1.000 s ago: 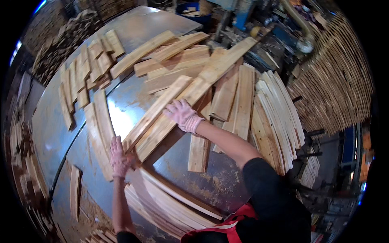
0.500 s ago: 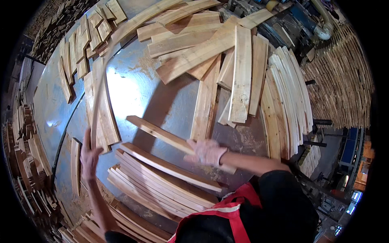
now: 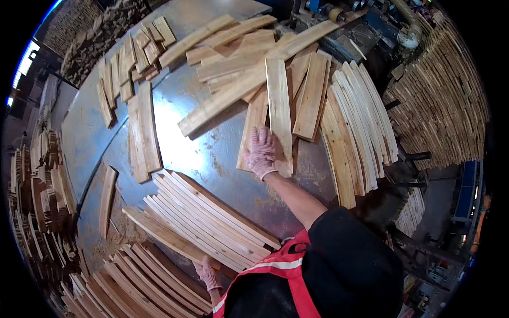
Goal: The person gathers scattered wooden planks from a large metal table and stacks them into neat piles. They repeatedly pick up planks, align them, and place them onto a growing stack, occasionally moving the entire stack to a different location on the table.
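My right hand (image 3: 261, 152), in a pale work glove, lies with its fingers stretched out over the near ends of two boards. One is the long pale wooden board (image 3: 279, 116); the other, the wooden board (image 3: 251, 135) left of it, is partly underneath. Low in the view and close to my body, my gloved left hand (image 3: 208, 274) grips the near end of a curved wooden slat (image 3: 164, 231). That slat slants along the near side of a row of similar curved slats (image 3: 209, 214) set edge to edge. The left fingers are partly hidden at the slat's end.
Crossing boards (image 3: 228, 106) lie in a loose heap on the metal table (image 3: 175, 114). Pale curved slats (image 3: 363, 122) stand in rows at the right, with more slats (image 3: 135, 283) at the near left. Machinery (image 3: 382, 32) stands at the back right, beside a large wood stack (image 3: 445, 100).
My right hand has let go of a slat and moved up to the heaped boards. My left hand has come down from the far left towards my body. The slat row has gained a piece.
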